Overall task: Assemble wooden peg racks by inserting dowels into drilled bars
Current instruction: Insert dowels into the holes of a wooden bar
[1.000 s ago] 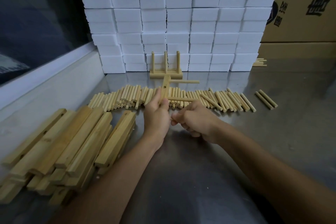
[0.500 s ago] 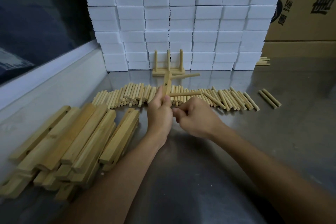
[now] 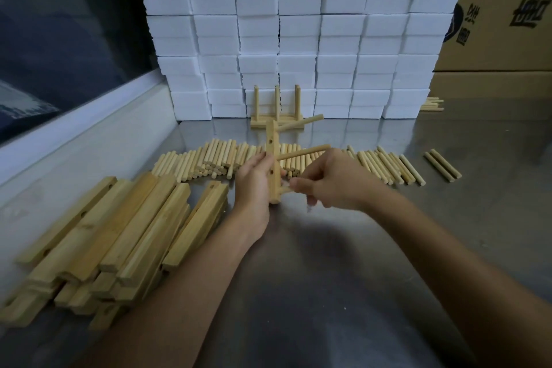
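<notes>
My left hand (image 3: 255, 185) grips a drilled wooden bar (image 3: 273, 155) held upright above the metal table. Two dowels stick out of the bar to the right: an upper one (image 3: 301, 122) and a lower one (image 3: 304, 151). My right hand (image 3: 331, 181) pinches a third dowel (image 3: 286, 187) against the bar's lower end; most of that dowel is hidden by my fingers. A row of loose dowels (image 3: 209, 160) lies behind my hands. A finished rack (image 3: 277, 121) with three upright pegs stands further back.
A pile of drilled bars (image 3: 119, 236) lies at the left. White foam blocks (image 3: 298, 33) are stacked as a wall at the back, with cardboard boxes (image 3: 504, 15) at the right. Two stray dowels (image 3: 442, 164) lie at the right. The metal table (image 3: 343, 278) spreads in front.
The bar has been raised and drawn nearer to me. My right hand has shifted lower along the bar, now with a dowel at its bottom end.
</notes>
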The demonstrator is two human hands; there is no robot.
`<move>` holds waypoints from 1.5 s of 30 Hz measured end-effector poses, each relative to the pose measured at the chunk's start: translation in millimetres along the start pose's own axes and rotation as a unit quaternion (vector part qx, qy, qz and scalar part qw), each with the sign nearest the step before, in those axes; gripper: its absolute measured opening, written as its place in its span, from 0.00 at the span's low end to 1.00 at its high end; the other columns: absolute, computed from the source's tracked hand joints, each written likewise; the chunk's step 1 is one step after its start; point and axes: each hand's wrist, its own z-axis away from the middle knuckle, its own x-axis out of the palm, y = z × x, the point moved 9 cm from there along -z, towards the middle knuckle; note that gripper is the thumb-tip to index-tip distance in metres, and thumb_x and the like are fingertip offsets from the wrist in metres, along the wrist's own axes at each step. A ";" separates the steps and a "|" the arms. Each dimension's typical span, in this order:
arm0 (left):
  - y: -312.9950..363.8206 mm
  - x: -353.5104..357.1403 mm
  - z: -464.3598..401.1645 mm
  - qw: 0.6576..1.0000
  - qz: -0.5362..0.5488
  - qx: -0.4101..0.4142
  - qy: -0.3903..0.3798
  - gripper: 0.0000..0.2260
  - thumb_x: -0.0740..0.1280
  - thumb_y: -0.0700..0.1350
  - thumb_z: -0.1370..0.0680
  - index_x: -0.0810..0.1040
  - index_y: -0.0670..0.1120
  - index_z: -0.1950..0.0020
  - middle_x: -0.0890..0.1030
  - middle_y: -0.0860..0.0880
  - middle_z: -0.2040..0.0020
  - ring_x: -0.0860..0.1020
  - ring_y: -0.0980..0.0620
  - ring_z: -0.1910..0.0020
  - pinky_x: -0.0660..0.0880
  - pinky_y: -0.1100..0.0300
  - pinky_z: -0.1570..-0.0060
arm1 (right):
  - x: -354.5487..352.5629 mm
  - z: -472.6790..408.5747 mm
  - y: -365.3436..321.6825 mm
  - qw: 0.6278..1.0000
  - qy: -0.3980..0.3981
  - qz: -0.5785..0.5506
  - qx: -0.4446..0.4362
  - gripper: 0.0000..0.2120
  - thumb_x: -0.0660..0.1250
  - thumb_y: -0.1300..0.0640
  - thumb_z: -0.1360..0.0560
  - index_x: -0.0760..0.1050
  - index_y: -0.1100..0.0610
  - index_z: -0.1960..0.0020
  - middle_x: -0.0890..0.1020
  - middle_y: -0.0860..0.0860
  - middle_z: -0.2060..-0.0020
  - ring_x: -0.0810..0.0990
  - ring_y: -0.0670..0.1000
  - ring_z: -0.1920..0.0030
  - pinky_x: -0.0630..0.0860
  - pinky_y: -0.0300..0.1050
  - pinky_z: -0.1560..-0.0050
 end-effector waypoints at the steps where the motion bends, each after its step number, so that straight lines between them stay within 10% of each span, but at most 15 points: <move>1: -1.3 1.0 -0.8 1.000 0.004 -0.010 -0.012 0.07 0.63 0.41 0.18 0.79 0.41 0.52 0.79 0.47 0.68 0.78 0.49 0.66 0.73 0.57 0.65 | -5.2 0.3 3.1 1.000 -0.012 -0.021 0.016 0.14 0.71 0.48 0.24 0.83 0.51 0.67 0.83 0.46 0.72 0.76 0.40 0.76 0.69 0.31 0.74; 11: -6.4 8.1 -1.7 0.990 0.082 -0.065 -0.096 0.04 0.63 0.38 0.20 0.76 0.41 0.52 0.85 0.43 0.57 0.84 0.48 0.57 0.74 0.52 0.46 | -27.0 0.4 42.5 0.935 0.066 -0.330 0.115 0.11 0.75 0.55 0.27 0.83 0.64 0.54 0.86 0.54 0.64 0.81 0.46 0.68 0.74 0.35 0.72; 24: -8.8 3.2 -6.1 0.996 0.037 -0.026 -0.071 0.05 0.65 0.35 0.20 0.77 0.38 0.46 0.86 0.41 0.50 0.85 0.45 0.50 0.80 0.56 0.54 | -8.6 -6.1 38.3 0.984 0.075 -0.156 0.040 0.08 0.74 0.53 0.26 0.82 0.53 0.62 0.83 0.49 0.69 0.80 0.42 0.68 0.78 0.35 0.67; 30: -5.1 -0.6 -6.8 0.993 -0.118 0.030 0.004 0.04 0.69 0.40 0.21 0.76 0.43 0.48 0.82 0.44 0.58 0.81 0.52 0.68 0.78 0.60 0.66 | -30.2 -4.2 55.7 0.978 0.165 -0.115 0.058 0.06 0.72 0.53 0.24 0.83 0.55 0.56 0.84 0.48 0.63 0.82 0.48 0.59 0.79 0.45 0.56; 32: 16.7 7.6 0.0 0.932 -0.321 0.169 -0.001 0.06 0.68 0.41 0.22 0.74 0.50 0.56 0.79 0.51 0.65 0.78 0.56 0.69 0.72 0.65 0.69 | -35.1 -3.8 60.8 0.976 0.180 -0.106 0.064 0.05 0.72 0.53 0.24 0.83 0.54 0.55 0.83 0.46 0.63 0.82 0.46 0.59 0.78 0.42 0.56; 36: 26.9 32.3 15.3 0.696 -0.638 0.326 -0.051 0.06 0.65 0.46 0.21 0.70 0.50 0.57 0.74 0.54 0.66 0.75 0.51 0.65 0.67 0.57 0.68 | -40.1 -6.4 69.7 0.974 0.195 -0.092 0.075 0.05 0.71 0.52 0.24 0.82 0.54 0.52 0.83 0.45 0.61 0.81 0.44 0.58 0.74 0.37 0.59; 45: 17.7 26.2 7.2 0.691 -0.659 0.290 -0.052 0.05 0.63 0.49 0.20 0.71 0.49 0.53 0.78 0.51 0.61 0.77 0.49 0.62 0.70 0.55 0.65 | -54.7 -55.9 70.4 0.972 0.219 -0.040 0.072 0.04 0.71 0.53 0.24 0.82 0.53 0.53 0.82 0.47 0.61 0.80 0.46 0.60 0.76 0.40 0.61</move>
